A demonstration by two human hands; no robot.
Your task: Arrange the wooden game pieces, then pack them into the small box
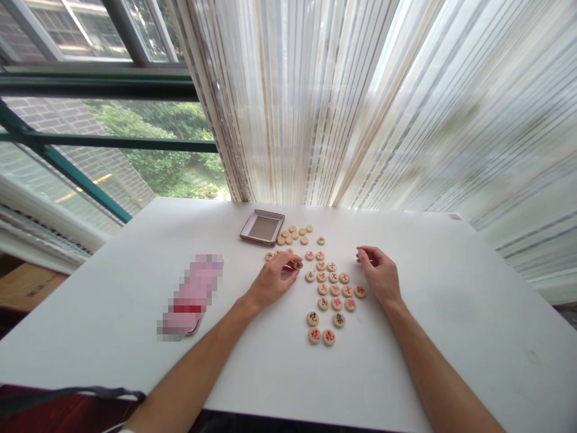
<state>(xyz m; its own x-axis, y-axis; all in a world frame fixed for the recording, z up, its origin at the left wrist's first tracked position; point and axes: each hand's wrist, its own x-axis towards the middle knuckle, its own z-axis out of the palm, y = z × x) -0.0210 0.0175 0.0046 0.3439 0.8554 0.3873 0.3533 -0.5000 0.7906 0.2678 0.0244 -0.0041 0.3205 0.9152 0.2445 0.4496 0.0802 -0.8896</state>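
Note:
My left hand (pixel 273 279) pinches a Chinese chess piece (pixel 298 264) with a black character, between thumb and fingertips, just left of the spread of pieces. Partly behind that hand lie several more pieces, among them a black-marked one (pixel 269 256). Face-up wooden discs with red or black characters fill the middle of the table, such as a red piece (pixel 359 291) at the right and a red piece (pixel 329 337) at the near end. To the right of them, my right hand (pixel 381 273) has loosely bent fingers, thumb apart from the index finger, and nothing visible in it.
An open shallow box (pixel 262 227) lies at the back of the white table (pixel 451 349). Beside it are several discs with no marks showing (pixel 292 229). A pink, pixelated object (pixel 193 294) lies at the left. A string curtain (pixel 306 108) and a window frame (pixel 112 141) stand behind.

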